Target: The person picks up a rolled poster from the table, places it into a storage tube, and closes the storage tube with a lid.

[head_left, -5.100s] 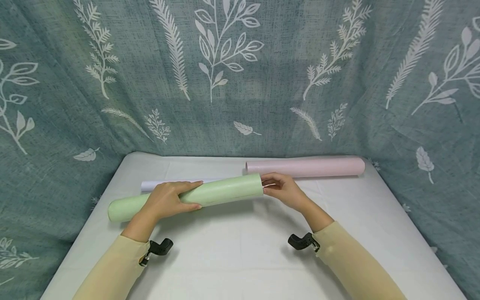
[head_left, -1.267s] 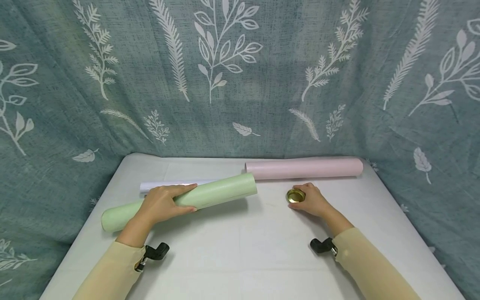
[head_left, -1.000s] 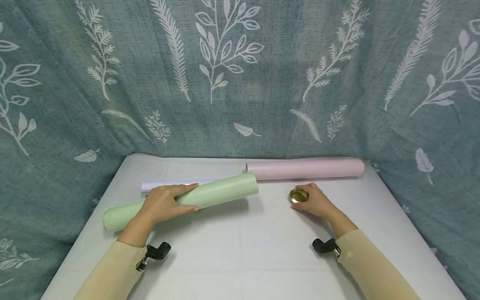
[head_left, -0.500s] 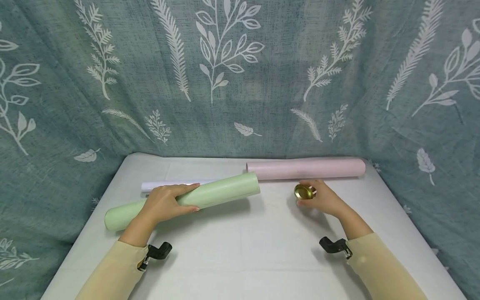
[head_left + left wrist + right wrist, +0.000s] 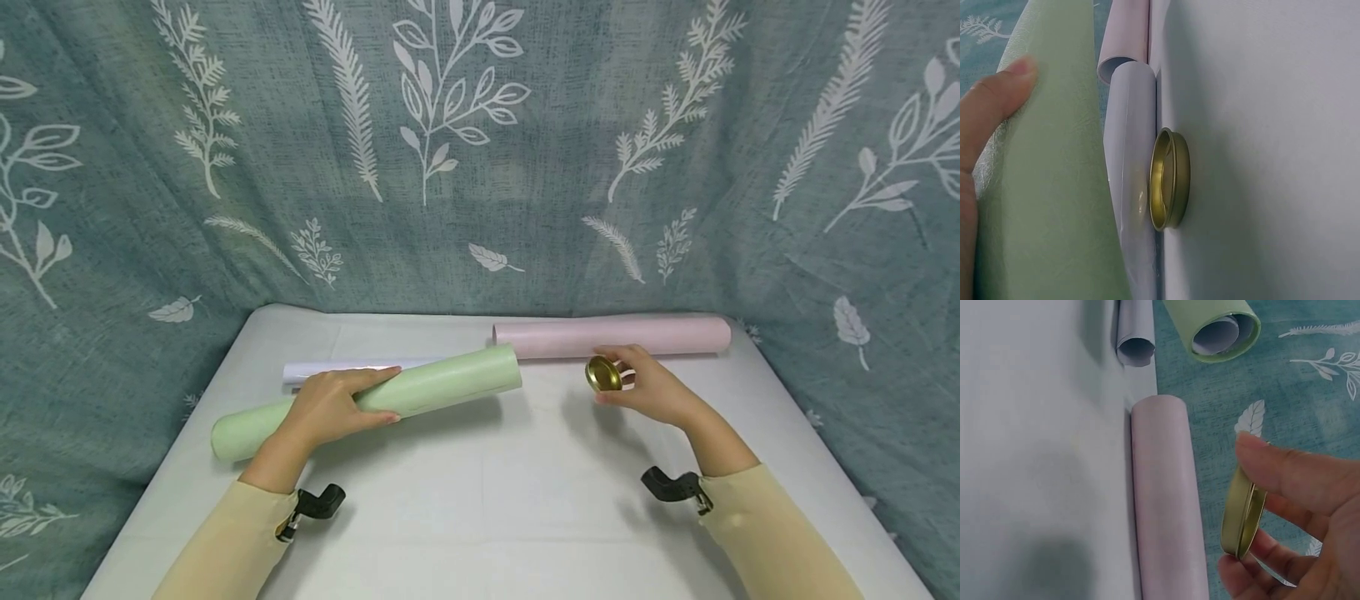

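My left hand [image 5: 333, 408] grips a long pale green tube [image 5: 450, 382], held tilted with its right end raised. In the right wrist view, the open end of that green tube [image 5: 1225, 337] shows a white paper roll inside. My right hand [image 5: 648, 387] pinches a round gold metal lid [image 5: 603, 373] by its rim, above the table and to the right of the tube's open end. A second gold lid [image 5: 1170, 180] appears in the left wrist view beside the white roll [image 5: 1130, 150]; the green tube hides it in the head view.
A pink tube [image 5: 622, 337] lies along the table's back edge, behind my right hand. The slim white roll [image 5: 322, 372] lies behind the green tube. White cloth covers the table [image 5: 480, 500], and a patterned teal curtain [image 5: 480, 250] hangs behind.
5.1 s ago my right hand was at the green tube's right end; now it holds the lid apart from it. In the last second it has lifted and tilted the lid. The left hand has barely moved.
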`<state>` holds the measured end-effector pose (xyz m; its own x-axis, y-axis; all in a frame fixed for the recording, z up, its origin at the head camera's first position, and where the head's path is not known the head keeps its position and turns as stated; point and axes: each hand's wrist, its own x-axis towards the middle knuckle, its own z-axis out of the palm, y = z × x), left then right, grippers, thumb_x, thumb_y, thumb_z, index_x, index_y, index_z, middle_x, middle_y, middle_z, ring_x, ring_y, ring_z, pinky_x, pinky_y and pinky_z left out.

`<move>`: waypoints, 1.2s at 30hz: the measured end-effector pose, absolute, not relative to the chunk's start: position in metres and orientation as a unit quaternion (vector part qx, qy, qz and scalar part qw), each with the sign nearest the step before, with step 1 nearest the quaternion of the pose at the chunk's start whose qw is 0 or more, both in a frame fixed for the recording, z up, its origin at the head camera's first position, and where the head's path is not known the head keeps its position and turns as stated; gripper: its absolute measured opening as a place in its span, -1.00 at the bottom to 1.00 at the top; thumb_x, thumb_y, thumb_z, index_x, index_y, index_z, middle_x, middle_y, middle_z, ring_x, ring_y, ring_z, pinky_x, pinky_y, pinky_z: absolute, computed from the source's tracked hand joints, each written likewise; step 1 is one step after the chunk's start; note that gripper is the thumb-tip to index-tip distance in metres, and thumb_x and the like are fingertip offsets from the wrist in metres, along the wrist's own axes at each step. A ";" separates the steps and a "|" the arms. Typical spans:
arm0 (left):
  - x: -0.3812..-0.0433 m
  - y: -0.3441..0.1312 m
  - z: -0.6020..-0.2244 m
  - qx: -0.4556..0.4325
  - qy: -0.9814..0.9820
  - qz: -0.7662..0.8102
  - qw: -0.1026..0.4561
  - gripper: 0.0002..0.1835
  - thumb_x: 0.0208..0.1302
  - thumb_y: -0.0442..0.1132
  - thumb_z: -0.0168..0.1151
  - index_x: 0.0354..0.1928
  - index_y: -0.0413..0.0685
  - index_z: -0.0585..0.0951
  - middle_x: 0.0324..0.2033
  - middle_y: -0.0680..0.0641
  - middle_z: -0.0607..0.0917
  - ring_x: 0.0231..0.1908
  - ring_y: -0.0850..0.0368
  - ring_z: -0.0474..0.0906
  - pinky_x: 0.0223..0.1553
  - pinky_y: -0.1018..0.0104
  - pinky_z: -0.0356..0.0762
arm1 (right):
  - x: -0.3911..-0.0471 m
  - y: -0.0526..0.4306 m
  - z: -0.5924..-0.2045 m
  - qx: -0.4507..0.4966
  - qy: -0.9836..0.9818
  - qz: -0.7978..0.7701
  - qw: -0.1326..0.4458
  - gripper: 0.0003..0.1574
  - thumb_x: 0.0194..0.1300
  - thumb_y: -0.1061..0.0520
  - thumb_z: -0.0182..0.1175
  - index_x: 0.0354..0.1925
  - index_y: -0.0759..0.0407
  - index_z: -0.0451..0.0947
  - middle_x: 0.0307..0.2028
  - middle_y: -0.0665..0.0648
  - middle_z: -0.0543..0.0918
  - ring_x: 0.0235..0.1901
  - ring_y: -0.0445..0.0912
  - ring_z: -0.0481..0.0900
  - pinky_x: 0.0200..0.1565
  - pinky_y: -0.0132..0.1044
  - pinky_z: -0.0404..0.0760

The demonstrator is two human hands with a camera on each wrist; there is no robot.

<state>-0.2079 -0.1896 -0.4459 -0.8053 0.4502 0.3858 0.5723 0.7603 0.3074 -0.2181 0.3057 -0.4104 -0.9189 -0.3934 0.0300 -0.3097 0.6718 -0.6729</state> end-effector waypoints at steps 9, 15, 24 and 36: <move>-0.208 -0.187 -0.445 -0.275 -0.926 -0.214 0.144 -0.24 -0.04 0.33 0.50 0.27 0.34 0.61 0.05 0.10 0.73 0.00 -0.01 0.69 -0.09 0.00 0.63 | -0.218 0.294 -0.397 -0.211 0.895 -0.392 0.029 -0.12 0.19 0.13 0.48 0.40 0.18 0.34 0.22 0.27 0.39 0.08 0.14 0.48 0.20 0.11 0.49; -0.208 -0.186 -0.444 -0.273 -0.927 -0.214 0.141 -0.24 -0.03 0.34 0.48 0.28 0.36 0.60 0.05 0.09 0.73 0.01 -0.01 0.69 -0.07 0.00 0.63 | -0.219 0.284 -0.387 -0.213 0.886 -0.410 0.029 -0.10 0.15 0.11 0.51 0.40 0.09 0.36 0.24 0.19 0.40 0.13 0.13 0.50 0.23 0.08 0.48; -0.209 -0.184 -0.444 -0.279 -0.923 -0.215 0.154 -0.24 -0.06 0.31 0.52 0.26 0.36 0.62 0.03 0.10 0.74 -0.01 0.01 0.70 -0.09 0.01 0.64 | -0.224 0.270 -0.388 -0.228 0.869 -0.437 0.035 -0.10 0.14 0.07 0.52 0.38 0.09 0.38 0.24 0.16 0.43 0.16 0.13 0.49 0.22 0.07 0.49; -0.210 -0.182 -0.445 -0.281 -0.919 -0.228 0.156 -0.24 -0.06 0.30 0.52 0.26 0.34 0.62 0.04 0.11 0.74 0.00 0.02 0.70 -0.08 0.02 0.63 | -0.230 0.252 -0.397 -0.236 0.841 -0.484 0.053 -0.12 0.15 0.16 0.50 0.38 0.13 0.37 0.25 0.20 0.48 0.20 0.16 0.49 0.26 0.07 0.46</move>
<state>-0.2103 -0.1821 -0.4448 -0.7928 0.4459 0.4155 0.5884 0.7376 0.3311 -0.2303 0.2521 -0.3966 -0.8833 -0.4476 0.1394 -0.3456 0.4208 -0.8387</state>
